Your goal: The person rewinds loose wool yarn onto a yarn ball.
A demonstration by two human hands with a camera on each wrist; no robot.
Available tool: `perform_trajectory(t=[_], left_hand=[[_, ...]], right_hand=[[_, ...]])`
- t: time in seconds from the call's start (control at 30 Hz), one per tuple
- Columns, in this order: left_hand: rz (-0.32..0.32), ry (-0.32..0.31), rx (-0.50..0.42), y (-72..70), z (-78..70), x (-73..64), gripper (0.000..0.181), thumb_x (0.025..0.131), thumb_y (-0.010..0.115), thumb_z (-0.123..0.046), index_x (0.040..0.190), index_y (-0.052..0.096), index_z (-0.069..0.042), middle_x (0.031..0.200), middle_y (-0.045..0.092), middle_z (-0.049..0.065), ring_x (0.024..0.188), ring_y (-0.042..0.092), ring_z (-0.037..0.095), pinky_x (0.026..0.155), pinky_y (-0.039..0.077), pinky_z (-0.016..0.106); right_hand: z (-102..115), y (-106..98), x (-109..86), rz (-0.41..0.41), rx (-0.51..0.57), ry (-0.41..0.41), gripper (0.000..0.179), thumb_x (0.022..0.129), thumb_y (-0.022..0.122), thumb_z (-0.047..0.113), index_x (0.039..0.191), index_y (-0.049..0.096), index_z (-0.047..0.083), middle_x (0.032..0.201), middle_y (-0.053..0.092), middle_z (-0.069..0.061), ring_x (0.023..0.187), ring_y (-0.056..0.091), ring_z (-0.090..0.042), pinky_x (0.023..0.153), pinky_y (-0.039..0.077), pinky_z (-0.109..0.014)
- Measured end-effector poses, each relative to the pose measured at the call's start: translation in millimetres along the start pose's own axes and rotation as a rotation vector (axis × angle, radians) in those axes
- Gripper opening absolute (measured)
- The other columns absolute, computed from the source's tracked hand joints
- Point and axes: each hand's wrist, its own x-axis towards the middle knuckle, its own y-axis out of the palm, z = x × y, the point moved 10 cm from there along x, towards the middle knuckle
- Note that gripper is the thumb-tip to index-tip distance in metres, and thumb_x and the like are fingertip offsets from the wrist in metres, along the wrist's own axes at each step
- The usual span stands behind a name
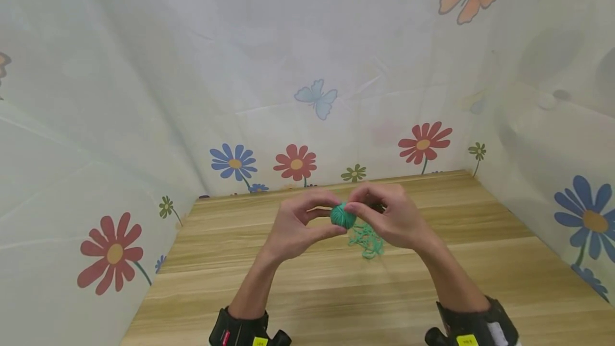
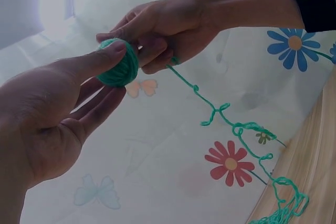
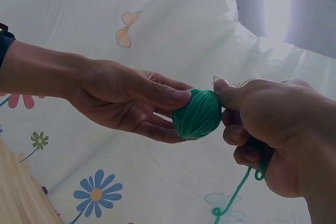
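Yarn ball [image 1: 343, 216] is held in mid-air above the table [image 1: 288, 282], between both hands. Left hand [image 1: 294, 224] pinches it thumb against fingers, probably to fix it as a core. Right hand [image 1: 391, 217] has its thumb on the ball's other side and its fingers curled round the strand [image 2: 210, 109], likely for tension. Strand trails down to a loose pile [image 1: 367, 241] on the table, so slack feeds freely.

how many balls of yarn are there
1. The green yarn ball is held above the wooden table between the left hand and the right hand; its loose strand trails down to the table.
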Motion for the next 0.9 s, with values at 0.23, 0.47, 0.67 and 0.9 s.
perform_trajectory(t=[0.23, 0.47, 0.67, 0.9], left_hand=[[0.022, 0.015, -0.129, 0.7, 6.4, -3.2, 0.048, 0.073, 0.079, 0.024, 0.117, 0.063, 0.018, 0.116, 0.063, 0.030, 0.107, 0.064, 0.036, 0.089, 0.061, 0.054], [-0.020, 0.031, -0.170, -6.2, 18.4, -6.0, 0.046, 0.078, 0.081, 0.016, 0.119, 0.062, 0.018, 0.117, 0.064, 0.030, 0.109, 0.064, 0.037, 0.088, 0.060, 0.055], [-0.132, 0.080, -0.117, -18.3, 14.4, -3.9, 0.045, 0.080, 0.079, 0.015, 0.122, 0.063, 0.014, 0.115, 0.067, 0.025, 0.109, 0.064, 0.039, 0.092, 0.059, 0.055], [-0.212, 0.096, -0.067, -26.9, 15.2, -4.3, 0.046, 0.078, 0.076, 0.023, 0.121, 0.063, 0.013, 0.114, 0.066, 0.028, 0.108, 0.066, 0.039, 0.096, 0.058, 0.052]], right_hand=[[-16.1, -5.4, -1.0, -0.069, 0.004, 0.028, 0.020, 0.087, 0.072, -0.016, 0.096, 0.072, 0.002, 0.074, 0.065, -0.002, 0.055, 0.046, -0.007, 0.040, 0.036, -0.024], [-35.1, 1.5, -0.5, -0.080, -0.016, 0.158, 0.010, 0.094, 0.071, -0.005, 0.099, 0.074, 0.002, 0.074, 0.066, 0.000, 0.053, 0.050, -0.009, 0.045, 0.041, -0.015], [-17.0, 12.5, 5.0, 0.012, -0.077, 0.113, 0.014, 0.090, 0.071, -0.013, 0.095, 0.075, -0.001, 0.068, 0.064, -0.004, 0.052, 0.042, -0.006, 0.042, 0.036, -0.017], [13.8, 23.7, 11.0, 0.131, -0.108, 0.002, 0.017, 0.087, 0.073, -0.011, 0.083, 0.070, 0.006, 0.060, 0.054, 0.001, 0.049, 0.041, -0.006, 0.040, 0.035, -0.018]])
